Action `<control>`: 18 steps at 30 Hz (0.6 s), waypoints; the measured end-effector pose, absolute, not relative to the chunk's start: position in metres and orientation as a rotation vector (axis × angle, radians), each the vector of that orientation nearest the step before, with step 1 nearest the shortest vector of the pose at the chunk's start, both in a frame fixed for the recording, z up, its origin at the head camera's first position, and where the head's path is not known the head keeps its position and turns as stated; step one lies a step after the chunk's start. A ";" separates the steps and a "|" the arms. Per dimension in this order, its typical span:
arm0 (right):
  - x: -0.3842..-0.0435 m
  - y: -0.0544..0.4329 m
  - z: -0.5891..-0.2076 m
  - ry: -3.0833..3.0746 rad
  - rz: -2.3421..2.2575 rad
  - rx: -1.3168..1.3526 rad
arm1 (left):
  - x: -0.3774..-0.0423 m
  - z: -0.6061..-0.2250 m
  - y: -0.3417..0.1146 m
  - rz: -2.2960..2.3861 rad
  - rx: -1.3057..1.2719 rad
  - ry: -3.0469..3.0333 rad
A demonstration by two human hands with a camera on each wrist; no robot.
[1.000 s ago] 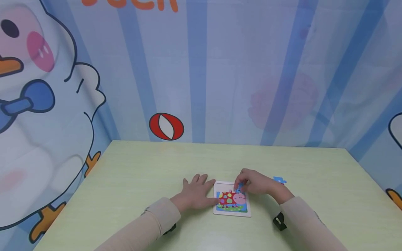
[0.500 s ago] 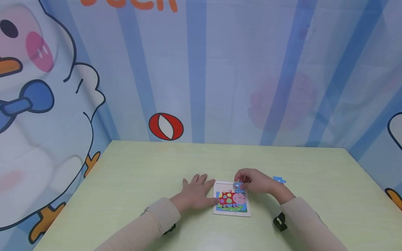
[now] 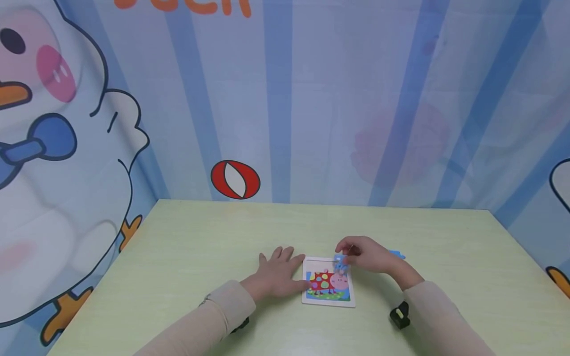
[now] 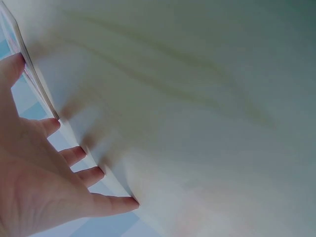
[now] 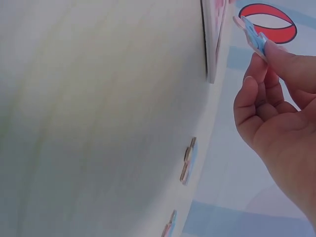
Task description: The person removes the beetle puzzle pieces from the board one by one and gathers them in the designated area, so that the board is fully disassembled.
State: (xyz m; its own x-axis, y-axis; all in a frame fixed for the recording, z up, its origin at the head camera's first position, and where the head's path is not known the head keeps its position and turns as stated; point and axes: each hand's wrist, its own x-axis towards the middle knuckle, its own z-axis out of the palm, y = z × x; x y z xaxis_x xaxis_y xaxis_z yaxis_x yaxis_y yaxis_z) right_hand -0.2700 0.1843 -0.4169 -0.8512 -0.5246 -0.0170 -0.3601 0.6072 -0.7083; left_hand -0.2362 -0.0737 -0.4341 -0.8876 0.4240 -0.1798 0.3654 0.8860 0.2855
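A jigsaw puzzle tray (image 3: 329, 302) with a pale rim lies on the table, partly filled with a picture of a pink animal in a red spotted body. Its upper part shows bare backing. My left hand (image 3: 273, 278) rests spread at its left side, thumb and a fingertip at the edge; in the left wrist view the fingers (image 4: 74, 155) are straight. Thumb and fingers of my right hand (image 3: 367, 254) pinch a blue puzzle piece (image 3: 340, 264) over the tray's upper right corner. In the right wrist view this puzzle piece (image 5: 253, 37) is held tilted, apart from the tray (image 5: 212, 59).
A blue loose puzzle piece (image 3: 396, 253) lies right of the tray, partly behind the right forearm. The right wrist view shows two loose pieces, one nearer (image 5: 188, 162) and one at the bottom (image 5: 169, 224). A cartoon-printed curtain (image 3: 320, 99) stands behind the table (image 3: 222, 227).
My right hand has drawn slightly back and to the right, lifting the pinched puzzle piece from near the tray and turning it. My left hand has stayed still.
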 end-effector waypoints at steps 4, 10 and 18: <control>-0.270 0.192 -0.414 2.607 -1.094 -0.743 | -0.235 -0.434 -0.074 0.360 0.600 2.818; -0.266 0.207 -0.408 2.600 -1.107 -0.735 | -0.233 -0.433 -0.074 0.363 0.608 2.814; -0.261 0.236 -0.396 2.613 -1.144 -0.710 | -0.235 -0.435 -0.074 0.359 0.613 2.821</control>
